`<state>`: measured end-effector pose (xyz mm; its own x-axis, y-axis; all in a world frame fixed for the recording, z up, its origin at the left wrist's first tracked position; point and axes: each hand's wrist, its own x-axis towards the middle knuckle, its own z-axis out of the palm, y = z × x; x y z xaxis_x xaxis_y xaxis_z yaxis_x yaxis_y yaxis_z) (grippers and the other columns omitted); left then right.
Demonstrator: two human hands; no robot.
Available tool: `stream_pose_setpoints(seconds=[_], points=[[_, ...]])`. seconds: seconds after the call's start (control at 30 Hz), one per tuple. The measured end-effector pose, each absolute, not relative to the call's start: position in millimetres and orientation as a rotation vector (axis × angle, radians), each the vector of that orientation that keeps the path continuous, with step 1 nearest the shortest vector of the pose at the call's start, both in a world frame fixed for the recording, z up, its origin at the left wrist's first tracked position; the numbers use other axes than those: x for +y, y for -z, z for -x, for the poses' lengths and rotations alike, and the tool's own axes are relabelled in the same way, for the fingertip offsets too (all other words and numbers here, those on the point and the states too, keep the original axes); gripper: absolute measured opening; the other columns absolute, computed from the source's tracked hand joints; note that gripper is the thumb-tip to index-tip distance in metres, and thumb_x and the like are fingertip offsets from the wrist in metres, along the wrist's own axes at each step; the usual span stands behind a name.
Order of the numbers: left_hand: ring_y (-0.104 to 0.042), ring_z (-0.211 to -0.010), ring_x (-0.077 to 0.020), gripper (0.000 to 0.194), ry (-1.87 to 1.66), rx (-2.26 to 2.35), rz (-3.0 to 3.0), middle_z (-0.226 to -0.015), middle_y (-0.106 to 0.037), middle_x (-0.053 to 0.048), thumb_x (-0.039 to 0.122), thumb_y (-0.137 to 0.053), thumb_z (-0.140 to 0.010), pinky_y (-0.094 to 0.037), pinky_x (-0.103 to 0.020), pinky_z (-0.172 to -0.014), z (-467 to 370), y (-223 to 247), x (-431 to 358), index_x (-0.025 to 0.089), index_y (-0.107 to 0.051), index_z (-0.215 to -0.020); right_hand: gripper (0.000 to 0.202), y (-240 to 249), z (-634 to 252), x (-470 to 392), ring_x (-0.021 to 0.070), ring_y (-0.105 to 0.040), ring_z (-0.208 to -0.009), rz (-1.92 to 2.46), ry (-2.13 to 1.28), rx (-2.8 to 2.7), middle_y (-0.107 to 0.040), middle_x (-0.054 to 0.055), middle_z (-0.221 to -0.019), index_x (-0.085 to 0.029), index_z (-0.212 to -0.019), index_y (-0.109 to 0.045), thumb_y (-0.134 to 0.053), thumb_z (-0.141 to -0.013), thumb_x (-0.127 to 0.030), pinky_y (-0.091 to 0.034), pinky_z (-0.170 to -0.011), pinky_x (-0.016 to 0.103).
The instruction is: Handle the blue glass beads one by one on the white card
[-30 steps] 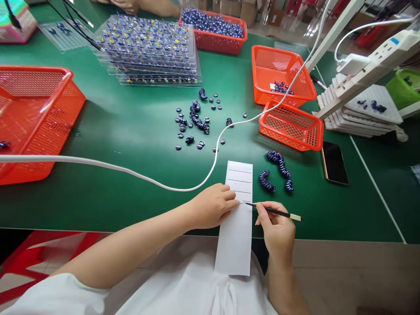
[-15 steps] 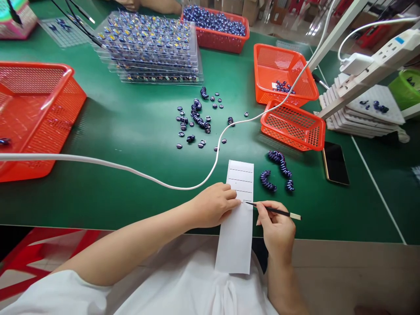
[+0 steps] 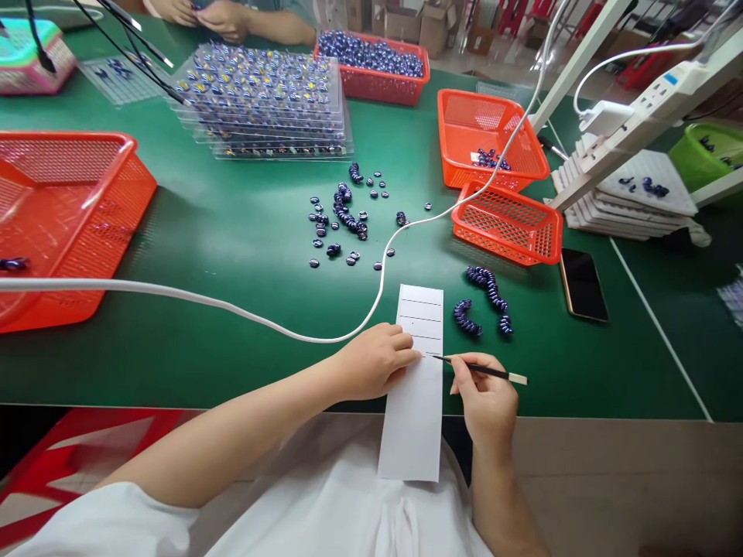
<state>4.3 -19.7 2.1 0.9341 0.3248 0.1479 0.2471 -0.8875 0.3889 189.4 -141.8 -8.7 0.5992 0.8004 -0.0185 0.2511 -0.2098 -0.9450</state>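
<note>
A white paper strip [image 3: 411,433] with several thin dark lines across its upper part lies over the table's front edge towards my white shirt. My left hand [image 3: 380,360] rests on the strip's left side, fingers curled together and holding it. Between the thumb and fingers of my right hand [image 3: 486,394] is a slim black pen-like tool [image 3: 486,370] with a pale back end. Its dark tip points left and meets the strip at the lowest line, close to my left fingertips. Short stacked rows of shiny dark blue beads [image 3: 491,288] lie just right of the strip.
A white cable [image 3: 302,336] crosses the table beyond my hands. Loose beads [image 3: 348,213] lie past it. Orange baskets [image 3: 516,224] stand left and right, near a phone [image 3: 583,285] and a power strip [image 3: 655,100]. Clear bead trays [image 3: 261,100] are stacked behind; another person's hands [image 3: 226,19] show there.
The view has tilted slightly, so the table's far side shows more, including the other person's hands. My hands, the tool and the strip keep nearly the same positions relative to each other.
</note>
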Motion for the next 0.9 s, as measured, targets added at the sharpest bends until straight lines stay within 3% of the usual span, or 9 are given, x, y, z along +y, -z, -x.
stream_pose_setpoints(seconds=[0.63,0.9], points=[[-0.054,-0.079,-0.0223,0.025,-0.305,0.397,-2.726,-0.087,-0.063,-0.008,0.015,-0.050,-0.089,-0.043,-0.036,-0.071,-4.8,-0.9,-19.0,0.017,-0.068,-0.107,0.024,7.1,-189.0,-137.3,0.0109,-0.058,-0.050,1.768,-0.686,-0.909,-0.065,-0.001,-0.064,-0.018,-0.088,-0.067,-0.071,-0.084,-0.042,-0.049,-0.046,0.021],[-0.055,-0.079,-0.0222,0.026,-0.271,0.413,-2.730,-0.087,-0.064,-0.008,0.014,-0.050,-0.088,-0.043,-0.035,-0.072,-5.6,-3.6,-19.7,0.017,-0.068,-0.107,0.023,11.7,-187.3,-142.1,0.0105,-0.058,-0.051,1.790,-0.514,-0.996,-0.069,0.002,-0.074,-0.018,-0.086,-0.070,-0.070,-0.085,-0.041,-0.049,-0.048,0.023]])
